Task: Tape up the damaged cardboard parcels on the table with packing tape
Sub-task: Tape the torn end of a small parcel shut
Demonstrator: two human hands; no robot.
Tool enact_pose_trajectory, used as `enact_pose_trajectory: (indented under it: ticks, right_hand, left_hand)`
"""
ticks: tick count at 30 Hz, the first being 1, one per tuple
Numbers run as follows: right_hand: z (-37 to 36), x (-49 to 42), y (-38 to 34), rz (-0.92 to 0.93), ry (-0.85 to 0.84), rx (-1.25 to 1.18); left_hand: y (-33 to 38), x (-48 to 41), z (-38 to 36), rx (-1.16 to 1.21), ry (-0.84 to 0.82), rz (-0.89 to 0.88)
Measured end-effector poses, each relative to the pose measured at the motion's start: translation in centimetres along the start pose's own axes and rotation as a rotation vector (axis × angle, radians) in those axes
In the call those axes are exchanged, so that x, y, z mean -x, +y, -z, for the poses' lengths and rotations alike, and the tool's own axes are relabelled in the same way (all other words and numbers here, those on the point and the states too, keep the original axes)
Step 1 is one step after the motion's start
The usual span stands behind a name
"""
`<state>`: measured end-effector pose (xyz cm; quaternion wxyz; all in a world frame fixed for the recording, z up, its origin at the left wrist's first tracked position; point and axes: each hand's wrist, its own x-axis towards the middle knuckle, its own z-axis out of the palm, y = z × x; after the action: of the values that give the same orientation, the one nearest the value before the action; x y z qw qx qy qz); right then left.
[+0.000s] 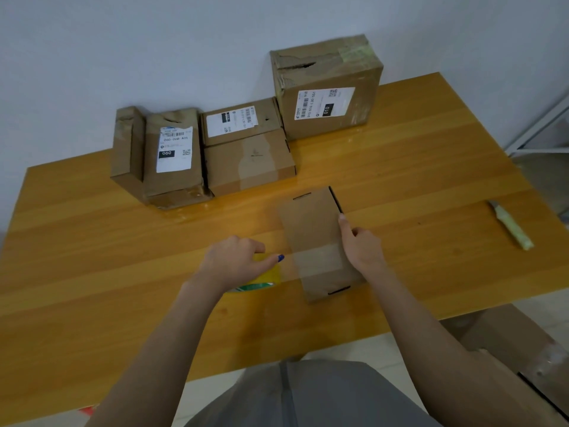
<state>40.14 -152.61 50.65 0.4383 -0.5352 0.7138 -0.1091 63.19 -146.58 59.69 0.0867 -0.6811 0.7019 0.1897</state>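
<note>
Wooden tabletop (pixel 123 241), near its front edge: flat box (pixel 314 232), judged light and stiff. Right hand (pixel 361 246) pinches its right edge, a sound hold. Left hand (pixel 231 261) curls its fingers (pixel 268 261) round the tape roll (pixel 268 277).

White wall (pixel 123 41), pale metal rack (pixel 535 134)
</note>
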Motion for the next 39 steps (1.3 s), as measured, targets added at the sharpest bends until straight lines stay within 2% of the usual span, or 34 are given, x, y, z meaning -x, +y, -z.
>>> enact_pose_trajectory:
  ticks: [3, 7, 22, 39]
  right_hand:
    - [0.2, 0.1, -0.4, -0.016, -0.011, 0.028]
    - [0.5, 0.5, -0.7, -0.058, -0.037, -0.017]
    - [1.4, 1.4, -1.8, -0.065, -0.032, -0.081]
    - [1.7, 3.2, -3.3, -0.012, 0.014, -0.158]
  left_hand:
    - [0.4, -0.1, -0.2, -0.117, 0.029, 0.037]
    - [0.3, -0.2, -0.6, -0.099, -0.021, 0.066]
    - [-0.5, 0.2, -0.7, 0.002, 0.02, 0.079]
    - [-0.9, 1.0, -0.9, -0.001, 0.03, 0.085]
